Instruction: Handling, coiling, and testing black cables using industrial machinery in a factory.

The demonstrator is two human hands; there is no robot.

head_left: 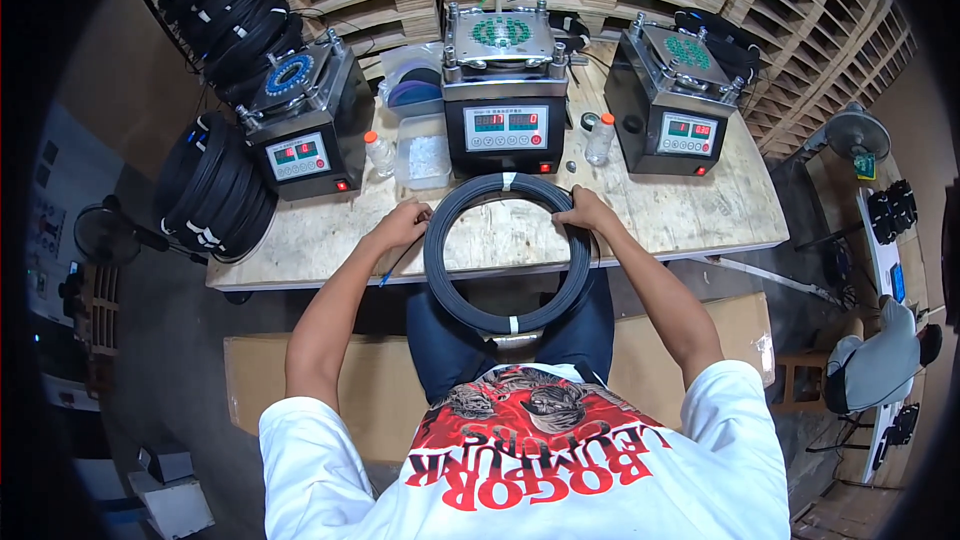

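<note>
Head view looks down on a big wooden desk (690,215) across the middle of the frame. Behind it, along the top, stand stacks of wooden pallets (800,30). Three dark box machines with small red number screens sit in a row on the desk: one on the left (300,125), one in the middle (505,90) and one on the right (672,100). A pile of black wire coils (215,190) leans at the left end of the desk, and more coils (235,15) lie at the upper left. In the middle of the frame is one big black wire coil (500,315), tied with small white bands. Its far half rests on the desk edge and its near half hangs over the person's lap. The left hand (403,223) is closed on the left side of the coil. The right hand (583,210) is closed on its upper right side. The hands are well apart. A clear plastic box (423,155) and two small bottles with orange caps (378,152) (600,138) stand between the machines
</note>
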